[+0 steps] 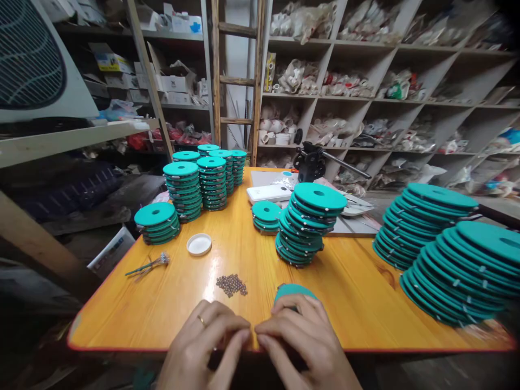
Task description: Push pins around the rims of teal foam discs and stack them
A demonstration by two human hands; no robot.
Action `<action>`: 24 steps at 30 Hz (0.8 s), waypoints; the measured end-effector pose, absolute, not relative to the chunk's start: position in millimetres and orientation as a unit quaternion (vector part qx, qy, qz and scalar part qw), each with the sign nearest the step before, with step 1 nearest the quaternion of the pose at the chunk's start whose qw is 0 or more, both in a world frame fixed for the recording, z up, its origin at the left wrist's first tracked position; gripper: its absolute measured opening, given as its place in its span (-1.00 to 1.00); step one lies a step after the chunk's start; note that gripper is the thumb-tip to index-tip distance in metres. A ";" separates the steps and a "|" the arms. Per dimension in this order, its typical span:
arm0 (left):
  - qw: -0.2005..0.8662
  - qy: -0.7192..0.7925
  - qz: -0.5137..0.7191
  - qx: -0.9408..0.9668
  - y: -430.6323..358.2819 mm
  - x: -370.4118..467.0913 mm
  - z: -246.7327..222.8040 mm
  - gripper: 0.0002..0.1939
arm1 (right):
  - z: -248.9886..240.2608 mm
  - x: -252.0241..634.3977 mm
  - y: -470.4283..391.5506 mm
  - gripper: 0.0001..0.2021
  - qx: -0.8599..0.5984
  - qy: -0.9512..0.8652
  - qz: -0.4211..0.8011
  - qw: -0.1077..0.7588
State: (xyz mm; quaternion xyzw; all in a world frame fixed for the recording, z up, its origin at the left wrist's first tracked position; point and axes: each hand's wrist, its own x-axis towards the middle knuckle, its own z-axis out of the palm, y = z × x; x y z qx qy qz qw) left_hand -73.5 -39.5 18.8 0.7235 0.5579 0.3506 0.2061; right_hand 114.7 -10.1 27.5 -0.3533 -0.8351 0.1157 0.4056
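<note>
Your left hand [205, 341] and right hand [306, 344] pinch their fingers narrow; whether on anything, you cannot tell. Just beyond the right, the near green disc [294, 290] looks light, stiff; take its rim.

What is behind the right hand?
A green disc, its near part covered by the right hand; beyond it, a disc stack. Whatever else the hand hides cannot be seen.
</note>
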 end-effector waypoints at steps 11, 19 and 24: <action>0.121 0.666 0.238 0.696 -9.0 -82.1 23.2 -0.83 | 28.2 115.1 -7.3 -0.84 -0.352 -0.829 0.071 0.428; 0.124 0.651 0.265 0.700 -5.7 -79.2 20.3 -0.82 | 28.7 111.2 -7.7 -0.84 -0.374 -0.810 0.091 0.442; 0.250 0.607 0.363 0.661 -15.9 -69.8 25.0 -0.84 | 21.6 108.9 -10.4 -0.83 -0.383 -0.774 0.081 0.498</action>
